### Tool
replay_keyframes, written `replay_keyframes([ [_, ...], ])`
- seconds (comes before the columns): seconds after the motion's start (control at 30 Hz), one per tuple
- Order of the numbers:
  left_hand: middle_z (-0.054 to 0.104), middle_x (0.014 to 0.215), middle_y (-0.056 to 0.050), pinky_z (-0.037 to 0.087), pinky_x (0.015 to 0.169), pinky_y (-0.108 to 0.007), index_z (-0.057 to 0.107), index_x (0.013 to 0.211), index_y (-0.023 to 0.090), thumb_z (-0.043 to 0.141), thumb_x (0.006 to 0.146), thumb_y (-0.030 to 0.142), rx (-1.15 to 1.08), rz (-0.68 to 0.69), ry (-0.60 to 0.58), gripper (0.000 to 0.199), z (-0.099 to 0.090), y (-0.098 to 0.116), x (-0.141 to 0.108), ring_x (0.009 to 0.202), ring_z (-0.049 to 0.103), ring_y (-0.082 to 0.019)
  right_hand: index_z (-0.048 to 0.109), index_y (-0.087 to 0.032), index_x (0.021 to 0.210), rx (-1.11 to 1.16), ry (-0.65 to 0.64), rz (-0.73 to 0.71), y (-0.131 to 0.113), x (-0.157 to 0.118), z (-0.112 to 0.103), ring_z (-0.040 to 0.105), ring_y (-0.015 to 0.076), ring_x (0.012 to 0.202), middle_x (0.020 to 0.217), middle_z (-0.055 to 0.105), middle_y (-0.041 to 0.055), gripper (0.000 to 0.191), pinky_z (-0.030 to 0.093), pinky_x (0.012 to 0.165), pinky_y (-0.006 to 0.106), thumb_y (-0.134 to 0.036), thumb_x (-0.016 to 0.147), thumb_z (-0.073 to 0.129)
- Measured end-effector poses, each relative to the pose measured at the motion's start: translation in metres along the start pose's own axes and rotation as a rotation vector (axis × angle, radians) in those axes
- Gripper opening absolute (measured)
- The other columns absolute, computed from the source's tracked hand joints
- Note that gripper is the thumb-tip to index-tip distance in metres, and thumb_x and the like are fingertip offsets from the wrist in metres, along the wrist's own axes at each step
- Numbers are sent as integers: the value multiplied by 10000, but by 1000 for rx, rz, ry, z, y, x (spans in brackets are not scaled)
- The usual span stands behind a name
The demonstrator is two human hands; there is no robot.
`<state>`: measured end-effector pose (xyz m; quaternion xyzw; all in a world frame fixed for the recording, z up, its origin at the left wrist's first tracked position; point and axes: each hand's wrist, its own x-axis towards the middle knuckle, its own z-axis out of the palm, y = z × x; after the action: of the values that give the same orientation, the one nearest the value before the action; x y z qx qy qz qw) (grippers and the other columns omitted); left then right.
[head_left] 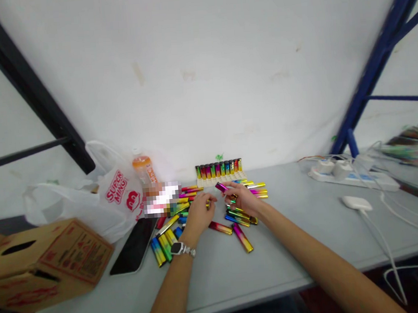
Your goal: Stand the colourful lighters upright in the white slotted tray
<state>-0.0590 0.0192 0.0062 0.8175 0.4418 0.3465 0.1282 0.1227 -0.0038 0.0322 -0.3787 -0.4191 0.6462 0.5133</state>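
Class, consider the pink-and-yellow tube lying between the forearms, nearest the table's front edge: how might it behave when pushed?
The tube is probably stiff, given its straight outline. Its glossy surface suggests it could slide easily. Lying on its long side, it seems unlikely to tip but may roll, if round enough.

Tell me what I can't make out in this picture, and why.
All in the head view:
- Left hand: whether it grips anything; its own curled fingers hide that.
- Shiny cylinders: their exact number; the left hand and right hand cover some.
- White bag: its contents; the plastic hides them.
- Cardboard box: its left end; the picture's edge cuts it off.
- Pile at far right: what it is; too blurred.
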Motion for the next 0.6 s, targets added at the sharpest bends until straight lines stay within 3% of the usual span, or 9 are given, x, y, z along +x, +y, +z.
replay_keyframes([
  [0.1, 670, 927, -52, 480, 902, -371, 657, 870, 183, 501, 853, 87, -39, 37, 26, 183, 2, 6, 2, 945, 611, -205, 594, -196, 900, -5, 37, -36, 0, -1, -1, 506, 92, 545, 745, 629, -20, 290, 358, 412, 191, -315, 683, 747],
  [0.27, 667, 898, -41, 470, 900, -362, 640, 857, 185, 497, 855, 99, -58, 74, 44, 166, 3, 15, 3, 932, 599, -199, 516, -233, 937, 38, 110, -61, 3, -4, -7, 577, 122, 581, 756, 657, -28, 350, 441, 474, 214, -346, 695, 743],
  [0.33, 669, 892, -39, 471, 886, -354, 643, 865, 186, 495, 852, 96, -67, 66, 24, 174, 3, 17, 3, 918, 599, -196, 478, -243, 908, 105, 101, -55, 4, -5, -9, 469, 91, 463, 641, 588, -71, 344, 371, 418, 190, -351, 689, 720],
  [0.47, 667, 878, -37, 472, 864, -341, 655, 867, 184, 494, 851, 95, -83, 58, -4, 184, 6, 21, 3, 880, 598, -189, 490, -221, 808, 159, 67, 3, 3, -3, -14, 165, 58, 364, 458, 310, -120, 357, 103, 359, 180, -570, 794, 562],
  [0.6, 669, 883, -44, 471, 866, -339, 664, 874, 179, 487, 867, 113, -103, 65, -23, 189, 8, 26, 2, 883, 599, -189, 401, -228, 626, -38, 236, -13, 5, 2, -14, 114, 64, 352, 419, 205, -106, 460, 79, 358, 214, -610, 877, 348],
])
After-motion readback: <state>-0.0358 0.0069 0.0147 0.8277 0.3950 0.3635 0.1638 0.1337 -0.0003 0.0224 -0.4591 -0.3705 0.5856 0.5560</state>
